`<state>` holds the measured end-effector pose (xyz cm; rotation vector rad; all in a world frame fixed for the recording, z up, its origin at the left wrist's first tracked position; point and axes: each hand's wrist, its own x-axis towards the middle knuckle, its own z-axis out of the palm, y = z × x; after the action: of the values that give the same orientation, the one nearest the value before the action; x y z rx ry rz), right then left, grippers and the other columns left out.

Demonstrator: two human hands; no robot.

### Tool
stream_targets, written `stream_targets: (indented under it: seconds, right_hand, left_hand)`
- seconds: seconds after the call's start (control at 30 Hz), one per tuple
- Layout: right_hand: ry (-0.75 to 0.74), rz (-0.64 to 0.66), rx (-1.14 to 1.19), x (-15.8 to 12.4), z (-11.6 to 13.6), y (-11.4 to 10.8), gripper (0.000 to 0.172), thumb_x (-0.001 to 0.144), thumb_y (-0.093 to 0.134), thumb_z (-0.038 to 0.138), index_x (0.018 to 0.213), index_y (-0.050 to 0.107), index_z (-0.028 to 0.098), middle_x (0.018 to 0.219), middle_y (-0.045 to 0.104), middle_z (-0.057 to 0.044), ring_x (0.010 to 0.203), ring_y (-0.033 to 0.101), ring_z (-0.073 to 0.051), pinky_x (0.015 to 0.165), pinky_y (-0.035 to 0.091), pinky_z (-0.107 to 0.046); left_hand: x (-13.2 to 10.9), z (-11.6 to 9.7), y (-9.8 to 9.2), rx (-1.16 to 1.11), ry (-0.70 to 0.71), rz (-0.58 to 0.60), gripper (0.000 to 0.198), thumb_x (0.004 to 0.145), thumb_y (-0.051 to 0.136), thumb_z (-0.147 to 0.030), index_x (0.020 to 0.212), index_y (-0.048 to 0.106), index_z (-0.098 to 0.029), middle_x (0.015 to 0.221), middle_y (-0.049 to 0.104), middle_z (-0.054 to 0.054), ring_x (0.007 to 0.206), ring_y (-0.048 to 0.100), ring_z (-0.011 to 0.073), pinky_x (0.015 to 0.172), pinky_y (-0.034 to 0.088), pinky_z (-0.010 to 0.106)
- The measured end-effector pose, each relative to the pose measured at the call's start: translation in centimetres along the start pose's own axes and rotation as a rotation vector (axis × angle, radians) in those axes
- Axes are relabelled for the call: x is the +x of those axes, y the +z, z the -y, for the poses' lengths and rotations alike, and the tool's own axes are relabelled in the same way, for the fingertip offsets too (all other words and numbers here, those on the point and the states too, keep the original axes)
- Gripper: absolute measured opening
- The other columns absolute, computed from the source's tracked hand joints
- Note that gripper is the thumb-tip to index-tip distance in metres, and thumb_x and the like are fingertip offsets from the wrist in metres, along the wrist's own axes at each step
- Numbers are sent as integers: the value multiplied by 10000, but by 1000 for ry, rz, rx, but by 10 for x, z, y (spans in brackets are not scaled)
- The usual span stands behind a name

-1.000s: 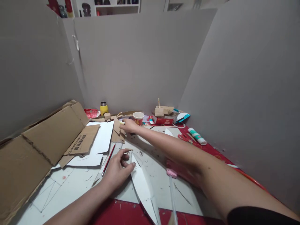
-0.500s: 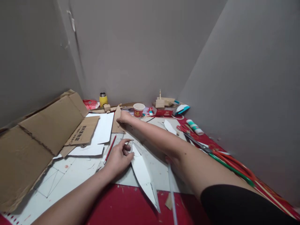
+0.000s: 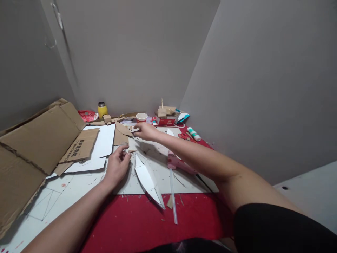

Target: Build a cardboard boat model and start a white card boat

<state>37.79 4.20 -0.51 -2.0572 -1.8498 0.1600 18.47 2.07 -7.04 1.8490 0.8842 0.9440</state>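
Observation:
My right hand point(image 3: 146, 131) reaches to the far side of the work board, its fingers pinched on a small whitish piece of card point(image 3: 134, 129). Brown cardboard pieces point(image 3: 121, 128) lie just left of it. Nearer to me, my left hand point(image 3: 118, 166) rests with curved fingers and the thumb apart, holding nothing I can see. A small cardboard scrap point(image 3: 132, 151) lies by its fingertips. Beside that hand is a long white boat-shaped piece point(image 3: 147, 179), pointed at both ends. A pink glue gun point(image 3: 179, 163) with a long clear glue stick point(image 3: 173, 196) lies partly under my right forearm.
A folded cardboard box point(image 3: 28, 151) stands at left beside white sheets point(image 3: 106, 142) and a printed cardboard piece point(image 3: 81, 146). Along the back are a yellow bottle point(image 3: 102, 110), a paper cup point(image 3: 141, 117) and a cardboard model point(image 3: 166, 117). Red scissors point(image 3: 185, 136) lie near a white-and-green roll point(image 3: 194, 134).
My right hand has left the upright brown cardboard and now pinches a small whitish piece to its right. The view has swung right, showing the glue gun more fully. My left hand stays by the boat-shaped piece.

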Motion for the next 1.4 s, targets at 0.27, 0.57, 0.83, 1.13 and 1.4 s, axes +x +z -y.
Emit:
stream_targets:
  seconds: [0.27, 0.57, 0.83, 1.13, 1.4]
  right_hand:
    - [3, -121, 55, -124, -53, -44, 363, 837, 462, 198, 1156, 624, 140, 796, 701, -57, 686, 618, -177, 664, 451, -268]
    - [46, 17, -122, -196, -105, -15, 591, 817, 491, 513, 1262, 555, 128, 1244, 603, -171, 1122, 582, -312, 927, 469, -417]
    - [-10, 27, -49, -195, -120, 8, 381, 857, 450, 402, 1145, 626, 225, 1134, 647, -138, 936, 655, -279, 789, 520, -385]
    - [54, -107, 136, -195, -126, 4, 456, 793, 517, 500, 1129, 629, 213, 1119, 677, -128, 977, 649, -306, 830, 526, -410]
    - [237, -273, 660, -210, -106, -45, 489, 818, 466, 557, 1214, 585, 295, 877, 701, -122, 664, 643, -276, 540, 549, -376]
  left_hand:
    - [-7, -10, -2, 76, 54, -31, 221, 809, 476, -268, 929, 636, -172, 544, 477, -49, 517, 433, 132, 542, 336, 243]
    - [-17, -15, 6, 120, 77, 74, 194, 801, 493, -300, 704, 599, -170, 542, 412, -51, 521, 374, 115, 525, 292, 236]
    - [-21, -17, 7, 166, 126, 158, 369, 843, 449, -338, 517, 340, -202, 517, 276, -59, 512, 316, 103, 506, 250, 241]
    - [-28, -13, 14, 250, 169, 181, 357, 836, 474, -321, 515, 380, -197, 502, 332, -56, 506, 343, 101, 522, 272, 243]
    - [-27, -21, 9, 350, 191, 157, 321, 831, 492, -288, 530, 428, -195, 507, 384, -51, 513, 379, 103, 529, 295, 237]
